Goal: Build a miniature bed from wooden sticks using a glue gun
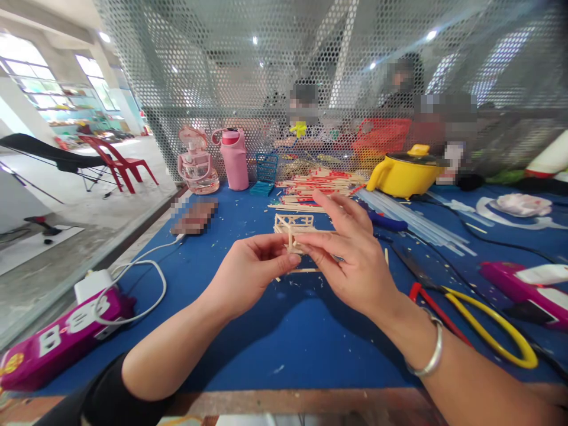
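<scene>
The tabletop (275, 355) is blue, the stick frame (290, 240) pale beige, the pot (404, 176) bright yellow.

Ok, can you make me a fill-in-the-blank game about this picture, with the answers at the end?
1. The left hand pinches a small pale wooden piece between its fingers and ____.
2. A shiny silver metal bangle circles the person's ____ wrist.
3. The flat tabletop under the round yellow pot is coloured ____.

Missing words: thumb; right; blue.
</scene>
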The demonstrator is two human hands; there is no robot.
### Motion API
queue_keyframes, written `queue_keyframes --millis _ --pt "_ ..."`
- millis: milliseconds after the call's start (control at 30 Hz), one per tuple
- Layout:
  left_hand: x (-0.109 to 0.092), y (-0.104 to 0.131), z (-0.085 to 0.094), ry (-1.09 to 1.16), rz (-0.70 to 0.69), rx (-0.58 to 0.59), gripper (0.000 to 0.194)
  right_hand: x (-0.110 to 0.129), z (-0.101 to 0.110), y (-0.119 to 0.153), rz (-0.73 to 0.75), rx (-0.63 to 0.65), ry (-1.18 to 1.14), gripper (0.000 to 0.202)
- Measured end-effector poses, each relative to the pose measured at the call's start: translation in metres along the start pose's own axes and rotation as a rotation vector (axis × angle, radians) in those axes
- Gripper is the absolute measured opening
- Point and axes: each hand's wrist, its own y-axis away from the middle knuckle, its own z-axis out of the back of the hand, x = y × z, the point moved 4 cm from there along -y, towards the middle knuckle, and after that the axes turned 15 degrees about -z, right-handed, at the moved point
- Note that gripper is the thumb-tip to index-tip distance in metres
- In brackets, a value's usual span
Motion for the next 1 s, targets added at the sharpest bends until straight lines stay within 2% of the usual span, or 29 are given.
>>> queue_keyframes --millis 267,467,667,767,900,1000 --pt "0.003 0.0 0.001 -0.006 0.013 -0.044 0.032 0.0 -0.001 0.0 -0.014 0.031 -0.008 0.018" --pt "0.003 0.0 0.002 0.145 0.013 -0.059 0.023 0.0 -0.001 0.001 -0.015 0.019 -0.008 0.017" --pt "0.004 -0.001 0.005 -0.04 -0.026 -0.093 0.022 0.003 -0.002 0.002 -0.009 0.028 -0.015 0.016" --pt "0.003 -0.001 0.005 -0.061 -0.017 -0.104 0.023 0.002 0.004 0.002 -0.015 -0.019 -0.087 0.016" --pt "0.003 -0.002 0.008 -0.014 0.005 -0.119 0.025 -0.015 0.021 -0.003 -0.165 -0.183 -0.256 0.017" --pt "0.001 -0.003 0.01 0.022 0.029 -0.107 0.023 -0.023 0.031 -0.016 -0.257 -0.162 -0.343 0.016"
